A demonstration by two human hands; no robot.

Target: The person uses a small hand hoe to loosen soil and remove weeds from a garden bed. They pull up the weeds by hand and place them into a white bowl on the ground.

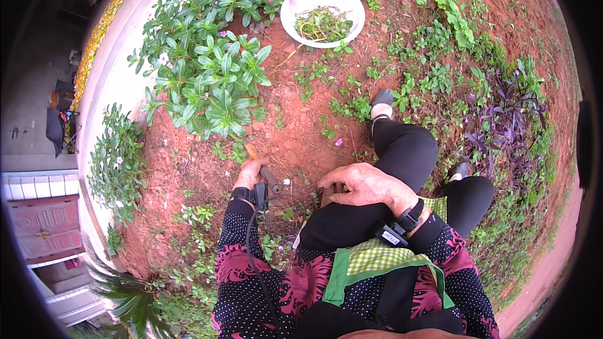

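Observation:
My left hand [250, 175] is closed around a hand tool low over the red soil. Its orange-yellow shaft [252, 151] shows beyond my fingers, and a brown cylindrical part [271, 180] sticks out on the near side. The tool's working end cannot be made out. Over my bent knee in dark trousers [346, 226] rests my right hand [362, 183], its fingers loosely bent and partly apart. Nothing shows in it, though its underside is hidden. Just past my left hand stands a leafy periwinkle plant [226, 103] with pink flowers.
A white plastic basin [288, 26] holding pulled greenery stands on the soil ahead. Low weeds [351, 106] grow around my shoe [382, 99]. Purple-leaved plants [504, 122] are at right, and a pale concrete edge [120, 63] runs along the left. A black cable [249, 245] trails down my left sleeve.

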